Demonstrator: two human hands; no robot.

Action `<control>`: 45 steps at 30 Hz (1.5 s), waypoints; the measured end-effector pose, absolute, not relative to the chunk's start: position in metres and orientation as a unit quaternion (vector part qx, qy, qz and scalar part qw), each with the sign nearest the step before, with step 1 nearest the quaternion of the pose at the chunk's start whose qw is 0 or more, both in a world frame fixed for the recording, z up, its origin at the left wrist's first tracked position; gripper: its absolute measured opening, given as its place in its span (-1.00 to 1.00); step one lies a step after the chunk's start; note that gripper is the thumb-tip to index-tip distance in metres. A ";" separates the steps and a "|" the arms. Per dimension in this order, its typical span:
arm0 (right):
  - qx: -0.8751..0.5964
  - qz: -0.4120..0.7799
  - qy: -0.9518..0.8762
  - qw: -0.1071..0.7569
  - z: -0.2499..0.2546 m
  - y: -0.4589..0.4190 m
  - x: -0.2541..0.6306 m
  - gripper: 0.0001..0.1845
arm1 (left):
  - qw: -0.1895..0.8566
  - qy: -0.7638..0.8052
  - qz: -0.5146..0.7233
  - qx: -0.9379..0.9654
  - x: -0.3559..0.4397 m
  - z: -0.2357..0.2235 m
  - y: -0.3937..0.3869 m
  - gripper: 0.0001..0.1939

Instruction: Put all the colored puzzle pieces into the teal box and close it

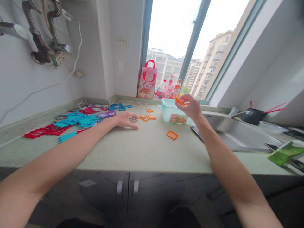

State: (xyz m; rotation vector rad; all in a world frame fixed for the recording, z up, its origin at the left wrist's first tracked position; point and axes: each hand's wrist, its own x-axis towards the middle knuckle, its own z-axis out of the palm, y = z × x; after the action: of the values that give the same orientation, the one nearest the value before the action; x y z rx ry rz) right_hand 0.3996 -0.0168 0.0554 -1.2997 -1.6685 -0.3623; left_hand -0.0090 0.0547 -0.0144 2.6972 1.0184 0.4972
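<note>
Above the rim of a mint-green plastic box (pixel 166 114), my right hand (pixel 192 107) pinches orange notched plastic pieces (pixel 180 100); how many is hard to make out. My left hand (pixel 127 120) hovers low over the counter with thumb and fingers apart, holding nothing. Just right of its fingertips lie a few orange pieces (pixel 147 117), with a single orange piece (pixel 149 110) behind them. Another orange frame-shaped piece (pixel 172 135) lies flat in front of the box. The inside of the box is mostly hidden.
Piles of blue pieces (pixel 79 119), red pieces (pixel 47 130) and purple pieces (pixel 106 114) spread over the counter's left. A steel sink (pixel 228 133) is right of the box. Bottles (pixel 168 90) and a pink bag (pixel 147 83) stand by the window. A green packet (pixel 286 153) lies far right.
</note>
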 end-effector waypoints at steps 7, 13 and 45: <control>-0.539 -0.244 -0.603 0.535 0.046 0.001 0.420 -0.64 | 0.116 0.354 0.166 0.913 -0.009 -0.017 0.057 -0.15; -0.530 -0.285 -0.602 0.525 0.041 0.008 0.428 -0.64 | 0.110 0.350 0.167 0.915 -0.009 -0.018 0.059 -0.17; -0.347 -0.202 -0.810 0.428 0.041 -0.029 0.349 -0.63 | 0.087 0.330 0.159 0.927 -0.008 -0.013 0.051 -0.29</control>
State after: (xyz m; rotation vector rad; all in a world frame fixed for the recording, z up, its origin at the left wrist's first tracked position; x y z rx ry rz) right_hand 0.3488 -0.0287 0.0409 -0.8657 -2.0232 -0.5049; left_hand -0.0075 0.0514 -0.0133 2.7594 0.9824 0.4721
